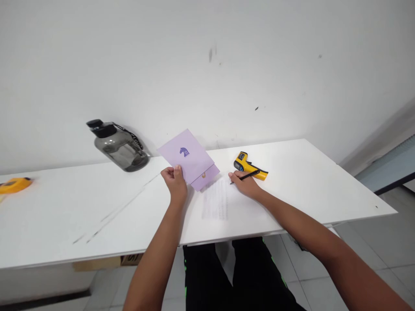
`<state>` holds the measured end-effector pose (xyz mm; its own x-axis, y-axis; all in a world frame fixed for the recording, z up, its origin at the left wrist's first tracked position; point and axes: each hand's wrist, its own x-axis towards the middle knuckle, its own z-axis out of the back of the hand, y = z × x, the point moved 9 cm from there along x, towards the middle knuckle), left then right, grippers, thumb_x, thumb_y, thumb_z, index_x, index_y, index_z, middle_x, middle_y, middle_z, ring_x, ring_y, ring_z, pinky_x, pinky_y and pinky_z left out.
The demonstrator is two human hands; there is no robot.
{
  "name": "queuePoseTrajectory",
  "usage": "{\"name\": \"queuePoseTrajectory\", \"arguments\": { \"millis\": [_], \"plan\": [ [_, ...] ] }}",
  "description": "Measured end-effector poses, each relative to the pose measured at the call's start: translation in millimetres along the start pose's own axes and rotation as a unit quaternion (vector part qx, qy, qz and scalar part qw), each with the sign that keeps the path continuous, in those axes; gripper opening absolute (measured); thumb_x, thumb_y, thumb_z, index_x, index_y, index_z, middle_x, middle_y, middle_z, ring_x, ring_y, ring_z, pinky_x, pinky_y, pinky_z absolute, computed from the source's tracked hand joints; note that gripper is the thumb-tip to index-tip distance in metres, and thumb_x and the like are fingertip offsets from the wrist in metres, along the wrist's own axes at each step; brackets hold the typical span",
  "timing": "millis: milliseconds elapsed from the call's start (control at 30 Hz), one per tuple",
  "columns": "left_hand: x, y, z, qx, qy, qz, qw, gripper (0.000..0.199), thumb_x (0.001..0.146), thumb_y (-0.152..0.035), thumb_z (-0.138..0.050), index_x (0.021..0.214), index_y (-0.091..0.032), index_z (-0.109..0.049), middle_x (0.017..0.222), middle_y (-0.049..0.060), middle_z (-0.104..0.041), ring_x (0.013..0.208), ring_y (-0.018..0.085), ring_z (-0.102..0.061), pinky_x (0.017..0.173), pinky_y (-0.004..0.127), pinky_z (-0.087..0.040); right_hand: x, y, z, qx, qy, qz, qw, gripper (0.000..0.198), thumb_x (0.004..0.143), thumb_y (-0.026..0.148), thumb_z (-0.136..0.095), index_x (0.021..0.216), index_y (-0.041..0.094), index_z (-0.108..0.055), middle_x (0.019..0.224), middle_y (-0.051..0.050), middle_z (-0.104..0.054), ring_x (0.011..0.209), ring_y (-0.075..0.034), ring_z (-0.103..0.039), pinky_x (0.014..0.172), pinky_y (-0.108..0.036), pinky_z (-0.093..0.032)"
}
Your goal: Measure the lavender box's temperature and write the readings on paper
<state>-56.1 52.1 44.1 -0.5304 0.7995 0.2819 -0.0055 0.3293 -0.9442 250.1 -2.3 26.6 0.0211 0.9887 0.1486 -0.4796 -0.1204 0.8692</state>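
Observation:
My left hand [175,183] pinches the lower left edge of a light purple card [194,162], thumb on its front. The card is tilted above the table and carries a dark purple horse-head print. A second purple flap with a small orange mark shows at its lower right. In my right hand [248,185] is a black pen [244,177], its tip pointing down to the left. Below the card lies a white sheet [215,203] with rows of blurred writing. Just behind my right hand rests a yellow and black infrared thermometer [248,164], partly covered by the hand.
A grey see-through water bottle [121,149] with a black cap stands at the back left by the wall. At the far left lies a yellow tape measure [15,185]. The white table [113,216] ends at the right, beyond the thermometer. A cardboard box [97,263] shows underneath.

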Motion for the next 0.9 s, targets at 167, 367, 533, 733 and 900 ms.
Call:
{"name": "queuePoseTrajectory", "arguments": {
  "millis": [167,367,533,733,900],
  "plan": [
    [0.2,3.2,1.3,0.01,-0.003,0.023,1.0,0.047,0.085,-0.059,-0.069,0.097,-0.024,-0.04,0.081,-0.007,-0.038,0.067,0.01,-0.039,0.064,0.027,-0.034,-0.8,1.0,-4.1,-0.011,0.024,-0.009,1.0,0.052,0.094,0.068,-0.046,0.067,0.025,-0.052,0.068,-0.002,-0.062,0.075,-0.021,-0.06,0.069,-0.033,-0.043],
    [1.8,4.7,1.7,0.017,-0.005,0.016,1.0,0.049,0.085,-0.06,-0.07,0.096,-0.024,-0.039,0.081,-0.007,-0.037,0.068,0.01,-0.039,0.067,0.027,-0.034,-2.3,1.2,-5.1,-0.022,0.033,-0.007,0.999,0.05,0.095,0.068,-0.047,0.074,0.025,-0.057,0.071,-0.001,-0.064,0.073,-0.021,-0.061,0.067,-0.032,-0.044],
    [1.5,4.6,2.1,0.013,-0.007,0.025,1.0,0.044,0.087,-0.056,-0.07,0.097,-0.025,-0.04,0.081,-0.007,-0.039,0.068,0.011,-0.039,0.067,0.027,-0.034,-7.0,16.6,-6.5,-0.042,0.036,0.077,0.995,0.038,0.097,0.058,-0.053,0.086,0.025,-0.065,0.081,-0.001,-0.07,0.079,-0.021,-0.066,0.075,-0.033,-0.047],
    [-3.0,2.0,-4.4,0.017,0.024,0.005,1.0,0.05,0.083,-0.064,-0.069,0.095,-0.025,-0.041,0.085,-0.004,-0.041,0.075,0.014,-0.043,0.07,0.03,-0.037,-5.5,13.9,1.5,0.084,-0.024,0.032,0.996,0.043,0.095,0.066,-0.054,0.106,0.026,-0.063,0.102,-0.007,-0.074,0.091,-0.024,-0.071,0.085,-0.039,-0.055],
    [-11.5,0.5,-13.9,-0.007,0.063,-0.017,0.998,0.053,0.076,-0.067,-0.072,0.092,-0.024,-0.044,0.085,-0.002,-0.046,0.077,0.015,-0.045,0.071,0.031,-0.04,-0.8,9.3,-10.7,0.279,0.029,0.011,0.96,0.064,0.071,0.063,-0.086,0.105,0.031,-0.043,0.154,-0.011,-0.054,0.138,-0.026,-0.059,0.107,-0.042,-0.054]
  ]
}}
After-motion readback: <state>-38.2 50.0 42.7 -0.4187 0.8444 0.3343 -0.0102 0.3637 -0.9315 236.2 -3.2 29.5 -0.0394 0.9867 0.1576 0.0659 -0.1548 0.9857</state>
